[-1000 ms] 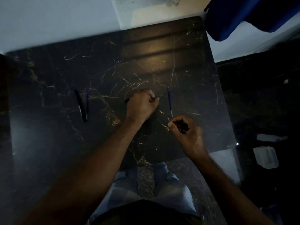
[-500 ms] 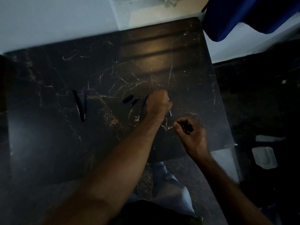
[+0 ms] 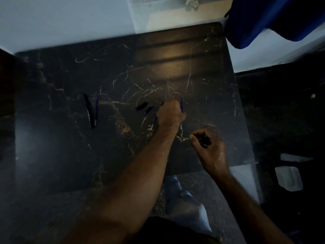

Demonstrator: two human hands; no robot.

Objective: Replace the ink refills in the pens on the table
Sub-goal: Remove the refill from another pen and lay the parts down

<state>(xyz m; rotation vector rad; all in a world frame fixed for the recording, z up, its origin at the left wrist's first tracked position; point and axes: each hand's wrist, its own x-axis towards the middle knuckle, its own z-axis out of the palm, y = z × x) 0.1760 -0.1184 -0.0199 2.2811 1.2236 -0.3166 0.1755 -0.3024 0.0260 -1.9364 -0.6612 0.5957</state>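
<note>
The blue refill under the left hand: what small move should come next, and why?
Probably lift the blue refill off the table and bring it toward the right hand. The left hand is closed over it, and the right hand already holds a dark pen part, likely waiting for it.

The left hand [image 3: 169, 115] hides the middle of a refill [image 3: 182, 106]. A dark piece [image 3: 204, 140] in the curled right hand [image 3: 208, 147] is too dim to identify.

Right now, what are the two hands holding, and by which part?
The left hand is closed around the middle of a thin blue refill, both ends sticking out. The right hand is curled around a small dark piece; which part it grips cannot be told.
</note>
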